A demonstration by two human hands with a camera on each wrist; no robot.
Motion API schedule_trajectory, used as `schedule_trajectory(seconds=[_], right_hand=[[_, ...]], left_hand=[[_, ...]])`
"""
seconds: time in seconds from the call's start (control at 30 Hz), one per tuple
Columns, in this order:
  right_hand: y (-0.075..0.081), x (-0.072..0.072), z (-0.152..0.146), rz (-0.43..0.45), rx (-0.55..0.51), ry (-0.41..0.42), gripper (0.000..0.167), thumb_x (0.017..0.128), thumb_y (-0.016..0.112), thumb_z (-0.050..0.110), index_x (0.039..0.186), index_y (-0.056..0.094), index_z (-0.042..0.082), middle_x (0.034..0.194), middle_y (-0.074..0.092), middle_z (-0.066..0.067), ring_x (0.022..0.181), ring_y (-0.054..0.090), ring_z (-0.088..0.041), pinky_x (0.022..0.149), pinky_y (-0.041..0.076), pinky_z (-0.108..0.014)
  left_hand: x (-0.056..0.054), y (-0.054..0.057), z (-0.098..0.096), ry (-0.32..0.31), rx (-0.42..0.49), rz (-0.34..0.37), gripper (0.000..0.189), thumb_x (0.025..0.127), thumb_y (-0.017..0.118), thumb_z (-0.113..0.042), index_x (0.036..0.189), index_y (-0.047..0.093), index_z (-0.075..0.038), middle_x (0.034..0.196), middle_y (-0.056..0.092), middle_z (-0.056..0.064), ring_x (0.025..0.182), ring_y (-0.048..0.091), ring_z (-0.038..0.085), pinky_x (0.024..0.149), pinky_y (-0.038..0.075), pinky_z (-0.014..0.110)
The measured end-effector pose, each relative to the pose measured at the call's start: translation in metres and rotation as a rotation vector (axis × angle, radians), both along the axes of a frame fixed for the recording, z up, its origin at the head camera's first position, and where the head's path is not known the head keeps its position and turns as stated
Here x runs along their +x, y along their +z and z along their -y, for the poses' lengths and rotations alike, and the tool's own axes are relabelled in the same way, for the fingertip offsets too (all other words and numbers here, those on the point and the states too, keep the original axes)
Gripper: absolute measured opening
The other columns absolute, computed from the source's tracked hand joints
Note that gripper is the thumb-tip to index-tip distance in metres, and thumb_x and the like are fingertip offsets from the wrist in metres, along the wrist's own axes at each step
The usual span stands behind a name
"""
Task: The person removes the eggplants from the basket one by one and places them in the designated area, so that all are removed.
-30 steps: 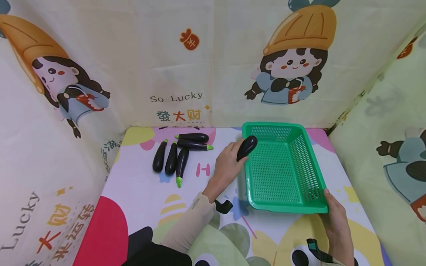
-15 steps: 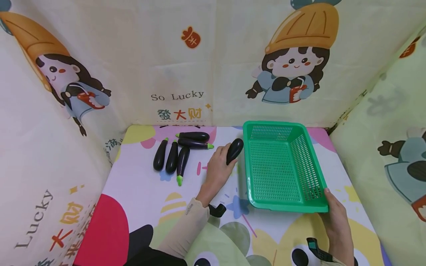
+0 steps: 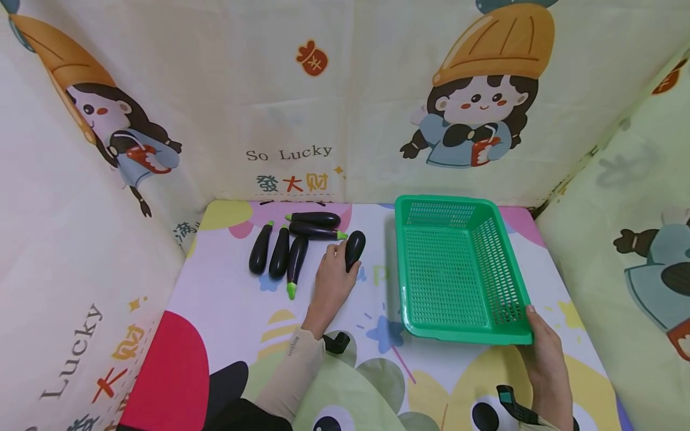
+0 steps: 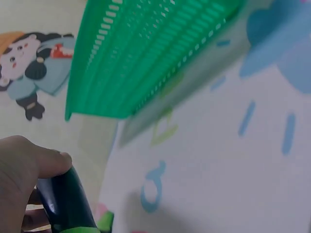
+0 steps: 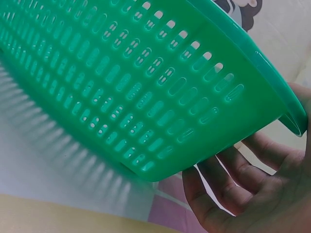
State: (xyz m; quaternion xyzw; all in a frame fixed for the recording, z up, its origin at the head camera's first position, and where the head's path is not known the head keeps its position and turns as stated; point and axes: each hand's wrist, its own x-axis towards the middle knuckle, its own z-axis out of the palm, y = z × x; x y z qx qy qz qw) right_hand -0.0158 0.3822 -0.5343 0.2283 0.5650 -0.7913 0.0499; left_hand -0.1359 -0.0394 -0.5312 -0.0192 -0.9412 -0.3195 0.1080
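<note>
My left hand [image 3: 330, 286] grips a dark purple eggplant [image 3: 355, 248], its rounded end pointing away from me, just right of the other eggplants. In the left wrist view the thumb lies along this eggplant [image 4: 68, 201] and its green cap shows at the bottom edge. A green plastic basket [image 3: 458, 336] with slotted walls and nothing inside stands at the right. My right hand [image 3: 547, 365] holds its near right corner, thumb at the rim. From the right wrist view, the fingers [image 5: 233, 179] curl beneath the basket's corner, which is raised off the table.
Several eggplants with green caps lie at the left: an upright-lying one [image 3: 261, 248] among a row, and a crosswise one [image 3: 314, 231] behind. A printed cloth wall [image 3: 372, 149] closes off the back and sides of the patterned table [image 3: 226, 311].
My left hand has carried the eggplant leftward, from over the basket's left rim to beside the other eggplants. The right hand and basket have stayed in place.
</note>
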Motion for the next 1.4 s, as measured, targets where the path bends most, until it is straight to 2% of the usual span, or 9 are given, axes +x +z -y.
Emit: schedule_trajectory(seconds=[0.3,0.53,0.6,0.67,0.77,0.87,0.93,1.27,1.4], right_hand=[[0.000,0.000,0.000,0.014,0.015,0.005,0.026,0.110,0.048,0.040,0.096,0.069,0.042,0.104,0.069,0.028,0.098,0.062,0.009,0.077,0.052,-0.014],[-0.001,-0.001,0.000,0.012,0.016,0.002,0.026,0.110,0.049,0.040,0.095,0.070,0.042,0.104,0.069,0.028,0.098,0.063,0.008,0.077,0.053,-0.014],[0.000,-0.002,0.000,0.027,0.018,-0.005,0.023,0.109,0.049,0.041,0.125,0.066,0.042,0.104,0.069,0.029,0.098,0.063,0.008,0.076,0.053,-0.014],[0.000,-0.003,0.001,0.042,0.020,-0.009,0.043,0.109,0.049,0.041,0.151,0.047,0.032,0.104,0.068,0.030,0.098,0.063,0.009,0.076,0.053,-0.014],[0.000,-0.004,0.000,0.052,0.023,-0.012,0.048,0.109,0.049,0.042,0.154,0.040,0.031,0.105,0.068,0.031,0.098,0.063,0.009,0.077,0.053,-0.014],[0.000,-0.003,0.000,0.030,0.010,-0.013,0.020,0.109,0.050,0.040,0.114,0.069,0.042,0.105,0.069,0.029,0.097,0.064,0.008,0.076,0.054,-0.015],[0.000,-0.003,0.000,0.018,0.000,-0.012,0.024,0.109,0.050,0.039,0.097,0.071,0.040,0.104,0.070,0.028,0.097,0.065,0.007,0.076,0.055,-0.015],[0.001,-0.002,0.002,0.025,0.001,-0.021,0.026,0.109,0.050,0.039,0.095,0.072,0.042,0.103,0.070,0.028,0.095,0.065,0.006,0.075,0.054,-0.016],[0.001,-0.002,0.002,0.028,0.005,-0.019,0.024,0.109,0.051,0.039,0.095,0.070,0.042,0.103,0.070,0.029,0.096,0.065,0.007,0.075,0.054,-0.015]], left_hand=[[0.004,-0.011,0.015,0.116,-0.089,0.029,0.059,0.095,0.076,-0.029,0.144,0.056,-0.003,0.124,0.062,0.018,0.109,0.065,0.037,0.086,0.058,0.053],[0.004,-0.016,0.021,0.162,-0.172,0.020,0.061,0.096,0.075,-0.029,0.145,0.054,0.001,0.127,0.061,0.021,0.110,0.066,0.040,0.090,0.058,0.050],[0.004,-0.016,0.023,0.169,-0.176,0.016,0.061,0.096,0.076,-0.028,0.144,0.054,0.003,0.126,0.061,0.022,0.109,0.066,0.040,0.090,0.058,0.050],[0.004,-0.017,0.024,0.176,-0.186,0.018,0.061,0.096,0.075,-0.029,0.143,0.054,0.004,0.127,0.061,0.023,0.109,0.066,0.041,0.092,0.058,0.051],[0.002,-0.018,0.026,0.182,-0.200,0.025,0.060,0.097,0.074,-0.030,0.142,0.053,0.005,0.128,0.061,0.025,0.108,0.066,0.041,0.091,0.058,0.051],[0.001,-0.020,0.027,0.188,-0.232,0.049,0.061,0.098,0.073,-0.032,0.142,0.053,0.005,0.131,0.061,0.025,0.109,0.066,0.040,0.091,0.058,0.051],[0.001,-0.022,0.027,0.190,-0.264,0.063,0.061,0.098,0.073,-0.032,0.143,0.053,0.005,0.132,0.061,0.025,0.109,0.067,0.040,0.091,0.059,0.050],[-0.001,-0.027,0.029,0.206,-0.364,0.045,0.060,0.093,0.079,-0.028,0.137,0.058,0.006,0.120,0.065,0.024,0.100,0.068,0.039,0.078,0.061,0.049],[-0.003,-0.026,0.028,0.225,-0.383,0.085,0.061,0.094,0.078,-0.029,0.139,0.057,0.006,0.123,0.065,0.024,0.101,0.068,0.039,0.079,0.061,0.049]])
